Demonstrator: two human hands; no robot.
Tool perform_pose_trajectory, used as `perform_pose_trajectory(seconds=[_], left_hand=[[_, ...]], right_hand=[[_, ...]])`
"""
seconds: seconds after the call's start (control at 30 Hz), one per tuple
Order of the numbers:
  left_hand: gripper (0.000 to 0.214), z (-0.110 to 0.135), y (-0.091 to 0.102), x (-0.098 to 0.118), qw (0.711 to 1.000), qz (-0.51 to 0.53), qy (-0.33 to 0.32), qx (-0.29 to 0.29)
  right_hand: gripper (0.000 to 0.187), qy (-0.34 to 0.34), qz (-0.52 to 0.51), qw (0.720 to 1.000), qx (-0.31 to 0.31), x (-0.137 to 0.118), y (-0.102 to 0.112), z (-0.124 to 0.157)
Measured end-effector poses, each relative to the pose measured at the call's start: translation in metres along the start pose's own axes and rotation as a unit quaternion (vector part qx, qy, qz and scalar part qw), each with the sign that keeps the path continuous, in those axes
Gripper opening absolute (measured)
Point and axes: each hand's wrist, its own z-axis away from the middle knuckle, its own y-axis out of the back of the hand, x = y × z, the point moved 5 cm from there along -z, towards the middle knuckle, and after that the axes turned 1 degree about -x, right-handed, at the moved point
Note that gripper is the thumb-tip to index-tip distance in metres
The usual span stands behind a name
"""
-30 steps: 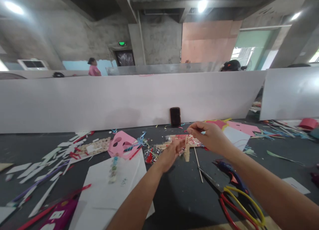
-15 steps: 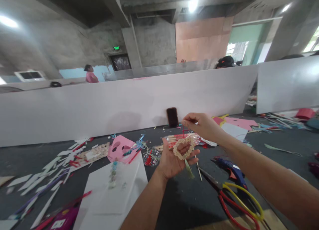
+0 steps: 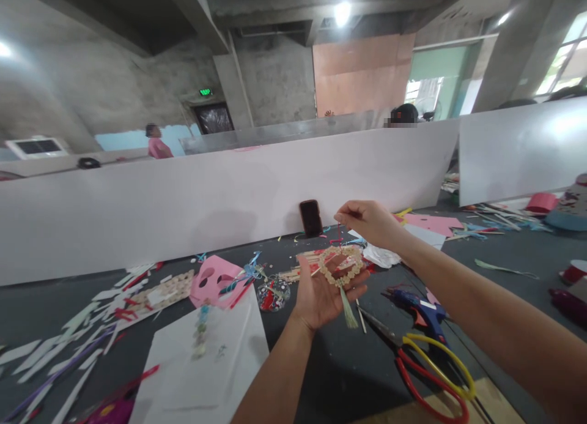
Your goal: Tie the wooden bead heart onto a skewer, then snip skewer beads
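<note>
A ring of pale yellow beads [image 3: 340, 281], like a bracelet, hangs over my left palm, with a pale green tassel [image 3: 348, 309] below it. My left hand [image 3: 318, 301] is palm up beneath the ring, fingers stretched out and apart; whether the beads rest on it I cannot tell. Above it, my right hand [image 3: 372, 224] pinches the top of a thin red cord [image 3: 339, 231] that runs down to the ring. Scissors [image 3: 398, 341] with one red and one yellow handle lie right of my left hand, beside a blue glue gun [image 3: 424, 311].
A phone [image 3: 310, 218] leans on the white partition [image 3: 206, 210]. Left are white paper [image 3: 183, 375], a pink card [image 3: 211, 283] and scattered strips [image 3: 77, 317]. Beads in a clear dish [image 3: 274, 294] sit near my left hand. Another tassel [image 3: 504, 268] lies right. People are beyond the partition.
The view has shifted slightly, moving the surroundings left. The bead ring now faces me more openly, its tassel hanging more plainly. My right hand keeps its pinch on the cord.
</note>
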Motion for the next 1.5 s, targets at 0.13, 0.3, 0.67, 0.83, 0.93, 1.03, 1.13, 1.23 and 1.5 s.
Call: perform_pose_trajectory(seconds=[0.13, 0.3, 0.67, 0.83, 0.93, 1.03, 1.13, 1.23, 1.5], left_hand=[[0.088, -0.004, 0.003, 0.0, 1.0, -0.007, -0.01, -0.008], [0.072, -0.012, 0.011, 0.003, 0.999, -0.019, -0.021, 0.015], [0.042, -0.02, 0.052, 0.028, 0.958, -0.127, -0.039, 0.254], [0.026, 0.023, 0.054, 0.036, 0.924, -0.178, -0.093, 0.326], [0.03, 0.053, 0.04, 0.035, 0.919, -0.237, -0.08, 0.304], [0.029, 0.083, 0.037, 0.034, 0.876, -0.337, -0.08, 0.335], [0.025, 0.109, 0.042, 0.034, 0.777, -0.496, -0.114, 0.371], [0.023, 0.129, 0.04, 0.034, 0.618, -0.684, -0.175, 0.346], [0.031, 0.165, 0.029, 0.04, 0.298, -0.883, -0.29, 0.216]], right_hand=[[0.026, 0.004, -0.002, 1.0, 0.0, 0.006, 0.0, -0.004], [0.024, 0.006, -0.015, 1.0, -0.005, 0.007, 0.001, -0.011], [0.024, 0.016, -0.008, 0.999, 0.027, 0.003, 0.019, -0.054], [0.024, 0.015, 0.039, 0.999, 0.025, 0.019, 0.011, -0.071], [0.024, 0.012, 0.057, 0.998, 0.017, 0.032, 0.003, -0.079], [0.023, 0.011, 0.068, 0.998, 0.005, 0.042, -0.006, -0.084], [0.024, 0.012, 0.075, 0.997, -0.006, 0.047, -0.017, -0.085], [0.023, 0.014, 0.083, 0.996, -0.011, 0.045, -0.027, -0.086], [0.024, 0.025, 0.091, 0.995, -0.031, 0.022, -0.053, -0.085]])
